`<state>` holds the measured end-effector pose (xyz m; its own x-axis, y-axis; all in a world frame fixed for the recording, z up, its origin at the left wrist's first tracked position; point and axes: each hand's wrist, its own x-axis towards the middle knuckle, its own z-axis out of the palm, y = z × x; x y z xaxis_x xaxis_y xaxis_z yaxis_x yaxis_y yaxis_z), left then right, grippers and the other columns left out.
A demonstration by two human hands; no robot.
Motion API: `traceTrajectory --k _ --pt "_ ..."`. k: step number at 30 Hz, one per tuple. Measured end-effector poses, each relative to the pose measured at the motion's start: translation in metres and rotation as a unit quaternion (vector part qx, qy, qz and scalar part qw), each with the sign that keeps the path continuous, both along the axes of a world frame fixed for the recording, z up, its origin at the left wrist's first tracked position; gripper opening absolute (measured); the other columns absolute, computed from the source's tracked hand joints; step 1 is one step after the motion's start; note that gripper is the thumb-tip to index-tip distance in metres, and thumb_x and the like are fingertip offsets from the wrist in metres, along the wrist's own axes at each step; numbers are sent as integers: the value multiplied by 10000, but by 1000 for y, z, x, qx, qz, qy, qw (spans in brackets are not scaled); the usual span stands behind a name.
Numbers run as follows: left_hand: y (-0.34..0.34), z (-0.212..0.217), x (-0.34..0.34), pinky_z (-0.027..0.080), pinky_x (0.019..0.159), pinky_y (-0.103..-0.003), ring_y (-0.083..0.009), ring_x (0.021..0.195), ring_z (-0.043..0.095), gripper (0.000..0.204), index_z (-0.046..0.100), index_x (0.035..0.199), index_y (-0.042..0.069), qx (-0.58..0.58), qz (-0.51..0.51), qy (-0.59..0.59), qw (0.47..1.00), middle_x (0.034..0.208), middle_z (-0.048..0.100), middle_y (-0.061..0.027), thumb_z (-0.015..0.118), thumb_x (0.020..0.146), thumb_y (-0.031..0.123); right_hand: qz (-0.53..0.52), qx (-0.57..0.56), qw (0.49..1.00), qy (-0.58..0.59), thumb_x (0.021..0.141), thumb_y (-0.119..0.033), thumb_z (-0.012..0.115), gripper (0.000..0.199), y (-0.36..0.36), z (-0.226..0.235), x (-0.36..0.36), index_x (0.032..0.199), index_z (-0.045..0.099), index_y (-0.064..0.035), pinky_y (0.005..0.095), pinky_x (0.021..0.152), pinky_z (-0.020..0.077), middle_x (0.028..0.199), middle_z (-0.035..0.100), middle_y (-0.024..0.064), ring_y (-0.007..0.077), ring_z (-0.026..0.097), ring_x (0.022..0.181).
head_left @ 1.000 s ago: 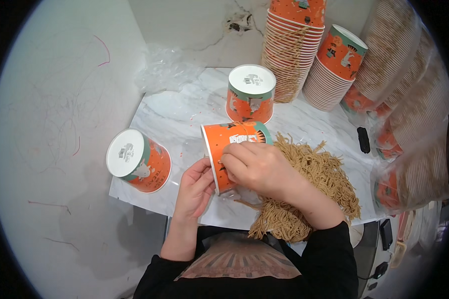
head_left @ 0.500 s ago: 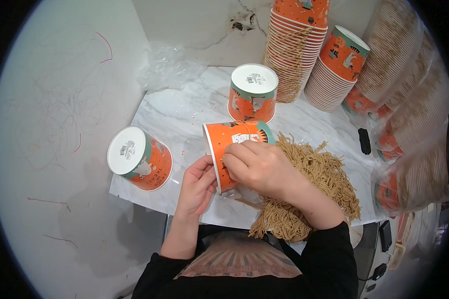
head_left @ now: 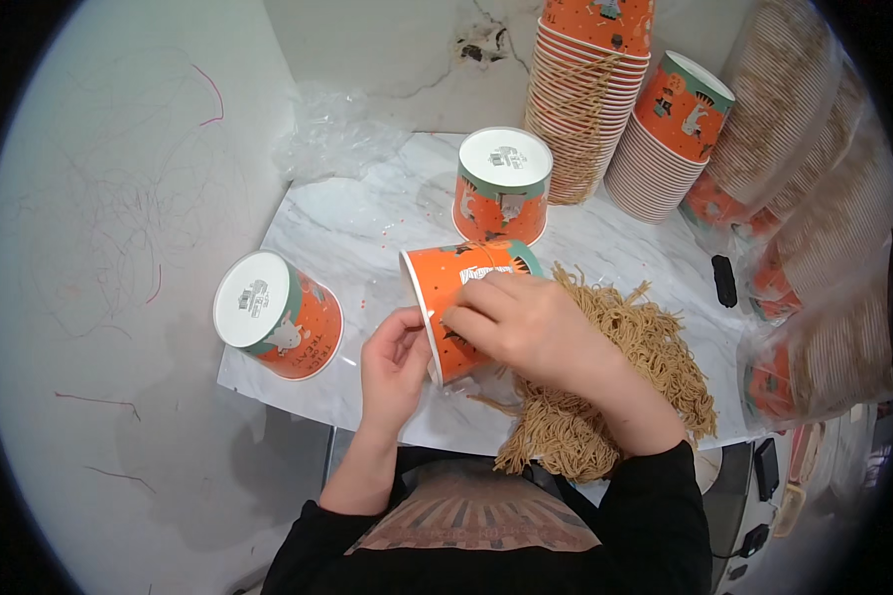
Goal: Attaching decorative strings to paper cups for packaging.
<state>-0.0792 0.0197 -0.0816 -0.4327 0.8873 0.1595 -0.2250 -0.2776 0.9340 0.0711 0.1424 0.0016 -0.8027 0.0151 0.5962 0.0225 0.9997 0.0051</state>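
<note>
The right hand (head_left: 531, 322) is shifting slightly over the wall and the orange paper bucket with a green base band (head_left: 441, 283) is edging left: it's lying tipped sideways between both hands, above the white marbled table (head_left: 318, 223), mouth facing left. The left hand (head_left: 395, 367) is gripping the white rim; the right is curling its fingers against the side, and I cannot tell whether they're pinching anything. Steadying the rim and pressing lightly should be sparing that thin wall from denting. Tan twisted cords (head_left: 655, 342) are lying just beside; an upturned orange bucket (head_left: 504, 203) is standing behind.
</note>
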Motion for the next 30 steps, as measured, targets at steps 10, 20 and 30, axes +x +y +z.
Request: traceTrajectory --k 10,20,30 --pt "7 54 0 416 1049 -481 -324 1182 571 122 610 901 29 140 214 560 788 1277 579 -166 639 783 41 -67 -162 984 32 772 -69 741 189 3 17 19 944 662 -57 306 619 518 789 620 39 202 642 702" --pt "12 114 8 566 710 -317 -213 835 702 93 593 935 -7 5 11 544 839 1069 697 -112 623 852 19 -20 -542 840 -10 851 -82 733 148 -2 32 32 956 720 22 247 690 513 811 714 47 85 644 759" --pt "39 80 -26 508 748 -240 -69 872 628 149 587 1067 25 -62 -219 249 941 994 659 -19 618 956 120 -40 -508 860 -14 835 -175 736 171 8 19 27 893 724 -15 286 654 535 753 710 82 155 697 698"
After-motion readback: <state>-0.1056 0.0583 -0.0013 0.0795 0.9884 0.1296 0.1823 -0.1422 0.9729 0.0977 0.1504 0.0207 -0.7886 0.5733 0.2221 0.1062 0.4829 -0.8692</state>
